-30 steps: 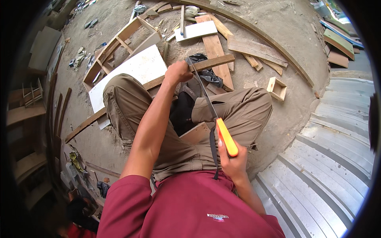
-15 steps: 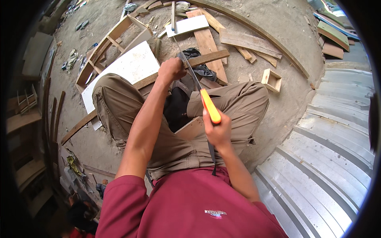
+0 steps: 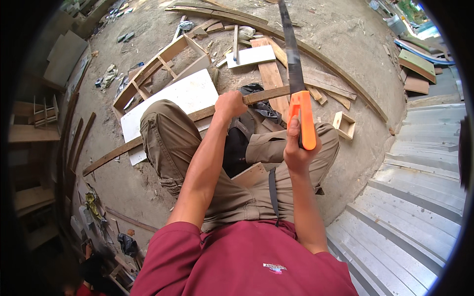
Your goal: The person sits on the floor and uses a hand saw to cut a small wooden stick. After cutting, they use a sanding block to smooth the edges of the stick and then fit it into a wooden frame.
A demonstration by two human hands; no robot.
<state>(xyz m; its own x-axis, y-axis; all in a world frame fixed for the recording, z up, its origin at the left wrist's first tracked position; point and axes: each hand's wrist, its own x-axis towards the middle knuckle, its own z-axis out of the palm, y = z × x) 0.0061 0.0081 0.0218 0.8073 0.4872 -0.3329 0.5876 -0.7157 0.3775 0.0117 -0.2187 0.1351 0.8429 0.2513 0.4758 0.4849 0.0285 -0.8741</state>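
Observation:
My right hand [image 3: 300, 148] is closed round the orange handle of a hand saw [image 3: 302, 116]. The dark blade points up and away, slightly blurred, and crosses the view of the strip's right end. With my left hand [image 3: 230, 105] I grip a long, narrow wooden strip [image 3: 202, 113], which slants across my lap from lower left to upper right. My crossed legs in brown trousers lie beneath it. Under the strip, left of my hand, is a white board [image 3: 173, 96]. A piece of wood [image 3: 250, 174] rests between my legs.
A wooden frame [image 3: 143, 74] lies at the far left. Loose planks [image 3: 328, 81], a smaller white panel [image 3: 254, 56] and a small open box [image 3: 344, 125] are ahead. Corrugated metal sheets [image 3: 410, 197] stand on the right. Part of another person [image 3: 91, 269] shows at lower left.
The saw has come away from the strip beside my left hand and moved up and right, its blade now pointing upward. My left hand still grips the strip. The whole view has shifted.

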